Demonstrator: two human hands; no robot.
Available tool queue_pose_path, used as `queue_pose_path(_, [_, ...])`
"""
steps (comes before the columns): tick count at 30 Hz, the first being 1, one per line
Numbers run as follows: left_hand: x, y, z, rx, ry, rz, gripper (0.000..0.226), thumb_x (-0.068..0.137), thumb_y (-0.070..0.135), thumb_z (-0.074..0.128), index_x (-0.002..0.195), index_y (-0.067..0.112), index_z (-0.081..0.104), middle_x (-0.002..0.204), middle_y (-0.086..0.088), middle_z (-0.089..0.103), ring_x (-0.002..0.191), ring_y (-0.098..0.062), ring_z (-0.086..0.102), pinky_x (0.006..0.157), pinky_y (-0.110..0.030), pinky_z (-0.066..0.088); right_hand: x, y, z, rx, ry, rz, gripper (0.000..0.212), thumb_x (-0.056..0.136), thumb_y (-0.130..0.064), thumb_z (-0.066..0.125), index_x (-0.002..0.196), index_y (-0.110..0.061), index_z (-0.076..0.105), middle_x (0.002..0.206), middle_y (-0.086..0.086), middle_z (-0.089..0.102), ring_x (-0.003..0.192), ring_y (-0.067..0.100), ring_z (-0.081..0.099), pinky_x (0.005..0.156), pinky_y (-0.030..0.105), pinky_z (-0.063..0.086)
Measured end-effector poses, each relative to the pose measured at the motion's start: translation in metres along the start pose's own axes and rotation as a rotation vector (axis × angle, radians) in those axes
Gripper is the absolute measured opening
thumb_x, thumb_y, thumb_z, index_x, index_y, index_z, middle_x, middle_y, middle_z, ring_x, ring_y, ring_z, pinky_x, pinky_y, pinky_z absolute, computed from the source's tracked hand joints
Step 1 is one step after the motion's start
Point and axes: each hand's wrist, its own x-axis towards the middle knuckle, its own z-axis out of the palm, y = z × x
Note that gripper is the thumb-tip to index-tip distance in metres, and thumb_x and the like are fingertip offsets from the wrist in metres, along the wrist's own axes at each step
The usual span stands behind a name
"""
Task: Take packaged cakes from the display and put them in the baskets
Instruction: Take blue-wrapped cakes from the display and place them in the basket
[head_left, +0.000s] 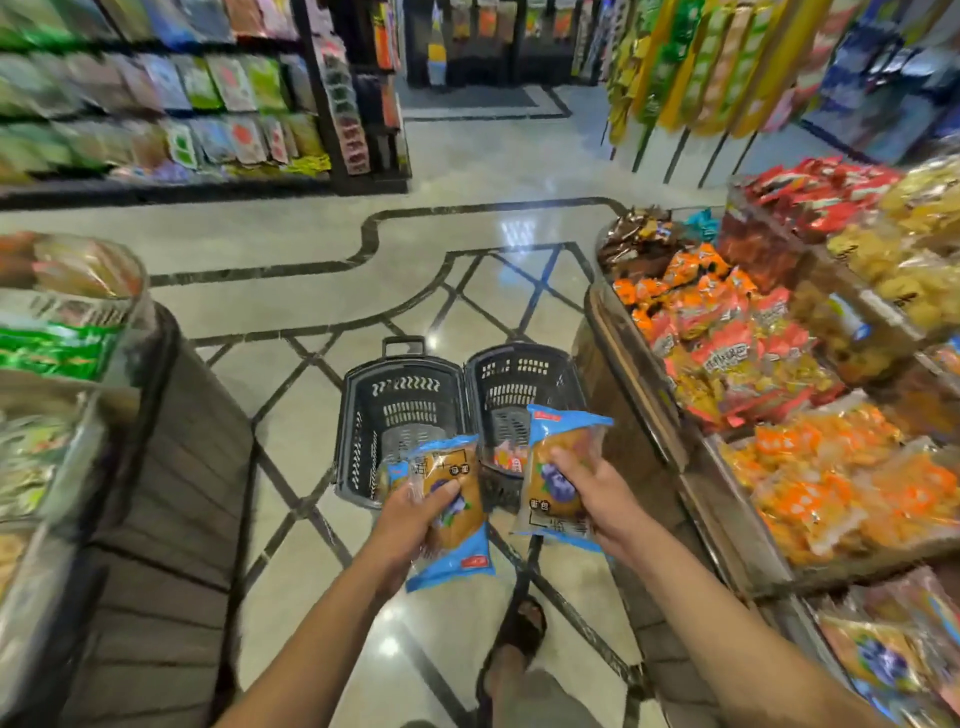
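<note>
Two dark plastic baskets stand side by side on the floor ahead of me, the left basket and the right basket. My left hand grips a blue-edged packaged cake above the near rim of the left basket. My right hand grips a second blue-edged packaged cake over the right basket's near side. A packet with orange print lies inside the right basket. More blue-wrapped cakes lie in the display at the lower right.
A tiered display full of orange, red and yellow snack packets runs along my right. A wood-panelled stand with clear bins is on my left. My sandalled foot is below the baskets. Shelves line the aisle beyond.
</note>
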Motion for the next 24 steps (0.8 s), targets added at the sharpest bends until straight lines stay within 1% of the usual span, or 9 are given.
queue_pose_path(5, [0.051, 0.011, -0.05, -0.034, 0.11, -0.024, 0.033, 0.096, 0.027, 0.072, 0.124, 0.009, 0.067, 0.112, -0.019, 0.076, 0.105, -0.041, 0.073, 0.1, -0.062, 0.054, 0.082, -0.002, 0.048, -0.053, -0.09, 0.051, 0.075, 0.068, -0.059, 0.086, 0.123, -0.014, 0.065, 0.115, 0.005, 0.076, 0.112, 0.022, 0.07, 0.102, 0.039, 0.052])
queue_pose_path(10, [0.114, 0.034, -0.086, -0.043, 0.213, -0.062, 0.026, 0.095, 0.026, 0.075, 0.116, 0.011, 0.07, 0.11, -0.019, 0.077, 0.104, -0.041, 0.073, 0.1, -0.061, 0.054, 0.172, -0.013, 0.091, -0.107, -0.208, 0.131, 0.036, 0.086, -0.036, 0.074, 0.115, -0.018, 0.065, 0.105, 0.0, 0.077, 0.088, 0.002, 0.073, 0.077, 0.018, 0.054])
queue_pose_path(14, [0.165, 0.052, -0.117, -0.064, 0.292, -0.089, 0.044, 0.086, 0.036, 0.08, 0.12, 0.01, 0.069, 0.112, -0.019, 0.076, 0.102, -0.039, 0.075, 0.097, -0.06, 0.056, 0.244, -0.02, 0.122, -0.168, -0.282, 0.219, 0.056, 0.082, -0.058, 0.074, 0.125, -0.025, 0.063, 0.117, -0.005, 0.074, 0.114, 0.015, 0.066, 0.109, 0.041, 0.042])
queue_pose_path(16, [0.19, 0.051, -0.137, -0.058, 0.324, -0.105, 0.031, 0.095, 0.028, 0.074, 0.12, 0.011, 0.069, 0.111, -0.017, 0.077, 0.102, -0.038, 0.075, 0.097, -0.061, 0.056, 0.282, -0.009, 0.135, -0.147, -0.273, 0.234, 0.076, 0.065, -0.071, 0.082, 0.123, -0.023, 0.066, 0.113, 0.0, 0.076, 0.109, 0.023, 0.069, 0.107, 0.046, 0.048])
queue_pose_path(18, [0.215, 0.047, -0.159, -0.054, 0.352, -0.116, 0.03, 0.093, 0.031, 0.077, 0.116, 0.013, 0.071, 0.11, -0.016, 0.077, 0.102, -0.039, 0.075, 0.098, -0.062, 0.055, 0.312, -0.003, 0.153, -0.182, -0.253, 0.27, 0.1, 0.059, -0.071, 0.086, 0.138, -0.017, 0.058, 0.112, 0.005, 0.076, 0.105, 0.027, 0.072, 0.098, 0.05, 0.056])
queue_pose_path(19, [0.227, 0.044, -0.17, -0.047, 0.362, -0.125, 0.035, 0.087, 0.038, 0.08, 0.113, 0.016, 0.073, 0.11, -0.016, 0.077, 0.102, -0.039, 0.075, 0.098, -0.063, 0.054, 0.323, 0.001, 0.163, -0.204, -0.265, 0.28, 0.089, 0.069, -0.064, 0.084, 0.139, -0.015, 0.057, 0.108, 0.005, 0.076, 0.1, 0.024, 0.073, 0.092, 0.046, 0.059])
queue_pose_path(21, [0.253, 0.036, -0.192, -0.014, 0.364, -0.147, 0.041, 0.074, 0.052, 0.079, 0.103, 0.024, 0.076, 0.105, -0.015, 0.078, 0.098, -0.038, 0.075, 0.095, -0.063, 0.056, 0.348, 0.01, 0.183, -0.213, -0.255, 0.303, 0.049, 0.086, -0.05, 0.075, 0.12, -0.017, 0.065, 0.099, 0.007, 0.076, 0.094, 0.021, 0.072, 0.087, 0.041, 0.059])
queue_pose_path(23, [0.279, 0.025, -0.215, 0.034, 0.383, -0.177, 0.041, 0.072, 0.059, 0.076, 0.096, 0.027, 0.076, 0.098, -0.014, 0.079, 0.093, -0.04, 0.076, 0.091, -0.062, 0.058, 0.379, 0.036, 0.198, -0.223, -0.202, 0.349, 0.048, 0.082, -0.053, 0.074, 0.111, -0.016, 0.068, 0.107, 0.015, 0.074, 0.098, 0.026, 0.069, 0.096, 0.044, 0.056])
queue_pose_path(24, [0.292, 0.018, -0.226, 0.043, 0.398, -0.199, 0.039, 0.076, 0.057, 0.077, 0.095, 0.023, 0.075, 0.096, -0.014, 0.079, 0.091, -0.04, 0.076, 0.09, -0.062, 0.059, 0.392, 0.049, 0.207, -0.24, -0.199, 0.359, 0.047, 0.084, -0.053, 0.073, 0.109, -0.013, 0.069, 0.105, 0.014, 0.074, 0.096, 0.025, 0.066, 0.093, 0.037, 0.056])
